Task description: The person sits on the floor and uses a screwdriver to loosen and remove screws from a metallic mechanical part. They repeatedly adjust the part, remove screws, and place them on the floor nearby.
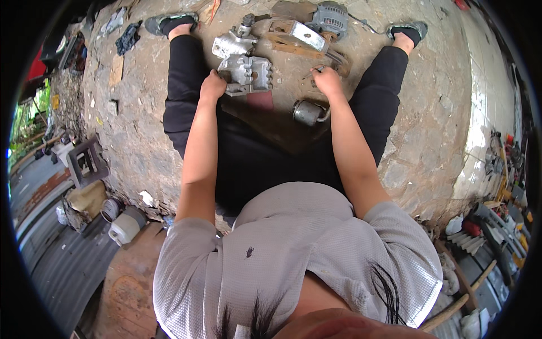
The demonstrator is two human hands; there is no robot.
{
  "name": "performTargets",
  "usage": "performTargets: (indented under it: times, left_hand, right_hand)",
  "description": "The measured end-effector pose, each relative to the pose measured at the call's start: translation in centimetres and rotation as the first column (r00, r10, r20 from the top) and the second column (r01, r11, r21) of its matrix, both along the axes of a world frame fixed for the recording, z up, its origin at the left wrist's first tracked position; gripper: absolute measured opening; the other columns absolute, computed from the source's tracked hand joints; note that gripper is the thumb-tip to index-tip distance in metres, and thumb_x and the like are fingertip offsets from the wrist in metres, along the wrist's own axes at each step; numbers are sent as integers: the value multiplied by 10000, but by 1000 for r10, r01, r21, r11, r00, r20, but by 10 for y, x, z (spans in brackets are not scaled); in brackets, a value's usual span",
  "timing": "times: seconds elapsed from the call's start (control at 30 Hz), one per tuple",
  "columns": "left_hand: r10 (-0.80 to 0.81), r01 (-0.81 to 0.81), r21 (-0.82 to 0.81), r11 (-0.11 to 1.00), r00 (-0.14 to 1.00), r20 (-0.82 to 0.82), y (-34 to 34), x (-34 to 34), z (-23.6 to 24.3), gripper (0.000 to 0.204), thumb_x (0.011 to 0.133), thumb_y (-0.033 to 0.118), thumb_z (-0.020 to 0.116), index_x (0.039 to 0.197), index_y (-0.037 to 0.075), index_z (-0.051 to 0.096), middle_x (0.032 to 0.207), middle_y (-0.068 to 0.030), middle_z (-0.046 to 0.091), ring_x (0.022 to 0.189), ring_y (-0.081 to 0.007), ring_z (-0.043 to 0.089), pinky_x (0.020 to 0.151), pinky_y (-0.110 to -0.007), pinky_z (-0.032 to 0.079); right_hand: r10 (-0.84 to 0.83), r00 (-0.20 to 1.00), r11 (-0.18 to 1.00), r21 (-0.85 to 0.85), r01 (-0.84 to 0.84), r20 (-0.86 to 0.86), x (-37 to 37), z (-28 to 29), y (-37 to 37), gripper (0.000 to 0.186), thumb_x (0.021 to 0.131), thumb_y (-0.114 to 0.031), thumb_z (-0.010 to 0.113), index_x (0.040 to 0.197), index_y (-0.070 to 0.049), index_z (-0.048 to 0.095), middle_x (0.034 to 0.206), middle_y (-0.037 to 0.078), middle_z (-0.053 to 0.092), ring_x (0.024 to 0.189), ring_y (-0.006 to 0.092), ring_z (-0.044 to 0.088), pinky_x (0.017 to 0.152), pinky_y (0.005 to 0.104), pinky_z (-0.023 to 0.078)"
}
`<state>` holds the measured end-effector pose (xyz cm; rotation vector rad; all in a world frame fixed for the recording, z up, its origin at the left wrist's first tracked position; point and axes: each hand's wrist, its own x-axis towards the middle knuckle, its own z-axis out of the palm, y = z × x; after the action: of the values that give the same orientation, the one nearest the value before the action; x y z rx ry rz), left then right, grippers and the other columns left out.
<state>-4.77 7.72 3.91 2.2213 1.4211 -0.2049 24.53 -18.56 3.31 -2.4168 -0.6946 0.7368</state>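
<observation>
On the ground between my legs lies a silvery cast-metal housing (251, 70) with ribbed edges and a hole in its face. My left hand (213, 86) is closed on its left edge. To the right, my right hand (327, 81) is closed with the fingertips together beside a rusty metal part (341, 62). Whatever those fingers hold is too small to make out. Nearer to me rests a metal cylinder (306, 113) with a curved handle-like piece. Just under the housing shows a flat reddish piece (259, 101).
Beyond the housing lie another silvery casting (228, 45), a rusty-sided metal bracket (299, 37) and a grey alternator-like part (330, 20). A white jug (125, 226) and a grey concrete block (86, 161) stand at left. Pipes and scrap (497, 226) crowd the right.
</observation>
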Motion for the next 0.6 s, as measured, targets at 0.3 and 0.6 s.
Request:
performTargets:
  times: [0.3, 0.6]
  left_hand:
    - [-19, 20, -47, 999, 1000, 19, -4, 2, 13, 436, 915, 170, 476, 1289, -31, 578, 1230, -297, 679, 1193, -418, 647, 1025, -500, 496]
    - [-15, 21, -62, 998, 995, 95, 2, -1, 1, 443, 912, 257, 525, 1246, -22, 610, 1198, -305, 680, 1160, -427, 653, 1012, -502, 492]
  right_hand:
    - [-178, 961, 974, 104, 203, -210, -23, -17, 2, 327, 927, -352, 657, 976, -59, 794, 1027, 216, 753, 965, 382, 716, 878, 421, 540]
    - [-92, 994, 994, 68, 88, 62, -12, -25, -10, 296, 908, -310, 672, 976, -52, 801, 919, 201, 758, 937, 352, 726, 851, 402, 533]
